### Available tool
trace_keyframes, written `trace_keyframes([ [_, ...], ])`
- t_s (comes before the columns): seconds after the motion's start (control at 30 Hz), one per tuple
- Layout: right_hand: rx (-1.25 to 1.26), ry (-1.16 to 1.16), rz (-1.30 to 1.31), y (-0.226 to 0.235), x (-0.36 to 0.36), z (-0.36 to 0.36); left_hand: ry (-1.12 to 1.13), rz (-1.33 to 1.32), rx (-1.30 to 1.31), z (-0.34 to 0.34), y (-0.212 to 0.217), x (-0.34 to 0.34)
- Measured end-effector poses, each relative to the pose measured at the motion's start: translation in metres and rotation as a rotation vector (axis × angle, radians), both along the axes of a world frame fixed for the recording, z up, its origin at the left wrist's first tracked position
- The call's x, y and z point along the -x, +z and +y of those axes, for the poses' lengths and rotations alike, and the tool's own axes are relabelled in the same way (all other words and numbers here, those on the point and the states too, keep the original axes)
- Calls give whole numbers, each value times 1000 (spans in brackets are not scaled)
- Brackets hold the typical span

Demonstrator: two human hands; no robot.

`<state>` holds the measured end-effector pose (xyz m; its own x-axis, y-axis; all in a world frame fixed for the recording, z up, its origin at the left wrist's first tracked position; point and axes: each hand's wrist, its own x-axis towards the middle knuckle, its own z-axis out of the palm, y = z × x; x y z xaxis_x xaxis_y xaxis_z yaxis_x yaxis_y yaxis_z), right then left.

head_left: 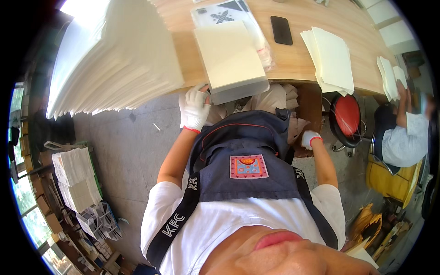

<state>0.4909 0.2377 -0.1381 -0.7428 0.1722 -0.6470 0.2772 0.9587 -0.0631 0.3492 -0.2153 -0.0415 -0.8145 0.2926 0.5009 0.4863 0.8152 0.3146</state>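
My left hand (196,107), in a white glove with a red cuff, is at the table's front edge. Its partly visible fingers are stretched toward the near left corner of a stack of cream cards (229,55); whether they touch it I cannot make out. A grey, translucent layer (240,93) shows under the stack, jutting past the table edge. Down at my right side, my gloved right hand (310,139) is beside a brown cardboard box (310,103) below the table and crumpled beige material (297,127). Its fingers are hidden.
A tall pile of white sheets (114,68) fills the table's left. Behind the cards lies a plastic-wrapped pack (222,13); a black phone (281,30) and fanned cards (332,59) lie right. A red-seated stool (347,114) and another person (405,142) are at right.
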Motion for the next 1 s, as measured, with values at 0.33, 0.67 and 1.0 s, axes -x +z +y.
trace_keyframes([
  [0.33,374,489,1245,114,144,-159,-238,110,-9,10,12,18],
  [0.67,668,-530,1009,73,146,-203,374,-682,-1327,10,-51,2],
  [1.0,1699,-888,208,98,140,-214,-52,-299,-444,3,131,5],
])
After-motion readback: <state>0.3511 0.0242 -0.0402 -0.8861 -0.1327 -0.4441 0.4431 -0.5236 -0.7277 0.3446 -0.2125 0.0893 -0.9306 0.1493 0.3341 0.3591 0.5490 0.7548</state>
